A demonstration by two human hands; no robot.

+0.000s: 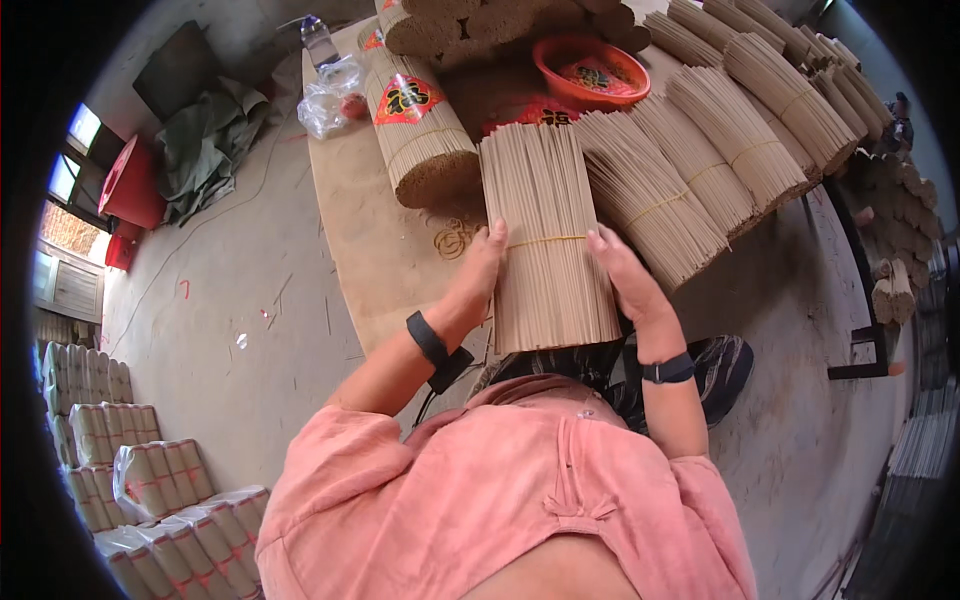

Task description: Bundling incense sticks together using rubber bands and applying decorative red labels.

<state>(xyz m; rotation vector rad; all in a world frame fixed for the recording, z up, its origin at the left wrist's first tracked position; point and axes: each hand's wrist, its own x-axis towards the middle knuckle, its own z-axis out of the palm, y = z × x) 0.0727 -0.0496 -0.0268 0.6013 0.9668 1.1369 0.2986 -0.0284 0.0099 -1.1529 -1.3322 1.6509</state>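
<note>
A bundle of incense sticks (pixel 550 295), thin and tan, is between my hands at the near edge of the table, with a yellow rubber band round its middle. My left hand (pixel 486 262) presses its left side and my right hand (pixel 625 272) its right side, both close to the band. Several more banded bundles (pixel 650 205) lie just beyond my right hand. Left of the held bundle rests a thick round bundle (pixel 430 145) with a red diamond label. Loose yellow rubber bands (pixel 453 238) lie on the table near my left hand.
A red plastic bowl (pixel 635 97) with labels in it stands at the back of the brown table (pixel 350 215). Round bundles are piled behind it. A clear plastic bag (pixel 330 100) sits at the far left corner. Wrapped bundles (pixel 165 475) stack on the floor at lower left.
</note>
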